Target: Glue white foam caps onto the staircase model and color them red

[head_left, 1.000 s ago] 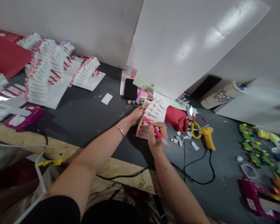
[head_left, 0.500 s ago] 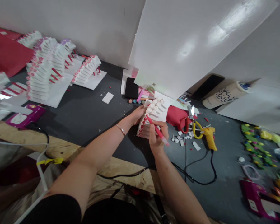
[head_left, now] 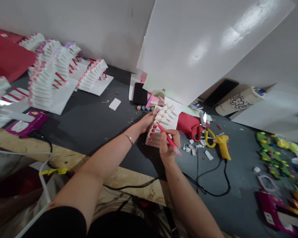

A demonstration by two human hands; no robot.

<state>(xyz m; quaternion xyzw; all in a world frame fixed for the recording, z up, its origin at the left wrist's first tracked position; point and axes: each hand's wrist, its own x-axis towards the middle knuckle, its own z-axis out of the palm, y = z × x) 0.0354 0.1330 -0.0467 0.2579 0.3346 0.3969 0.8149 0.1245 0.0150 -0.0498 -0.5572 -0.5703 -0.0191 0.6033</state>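
Note:
A white stepped piece (head_left: 157, 135) stands near the middle of the dark table, with red swirls on the rounded ends at its left side and plain white rounded ends higher up. My left hand (head_left: 147, 121) grips its left edge, the fingertips partly hidden behind it. In my right hand (head_left: 169, 145) is a red marker (head_left: 171, 141), pinched between thumb and fingers, its tip at the rounded ends just above the red-marked ones. Similar finished-looking white pieces (head_left: 91, 75) with pink ends and red sticks stand on white bases at the left.
Right of my hands lie red cloth-like material (head_left: 188, 124), scissors (head_left: 210, 137), white scraps (head_left: 193, 151) and a yellow glue gun (head_left: 223, 145) with a black cord. A large white sheet (head_left: 201, 46) rises behind. Farther right are a patterned cup (head_left: 238, 102) and green decorations (head_left: 269, 155).
My right hand and the marker have shifted very slightly to the right and down. My left hand and the white piece look the same as before.

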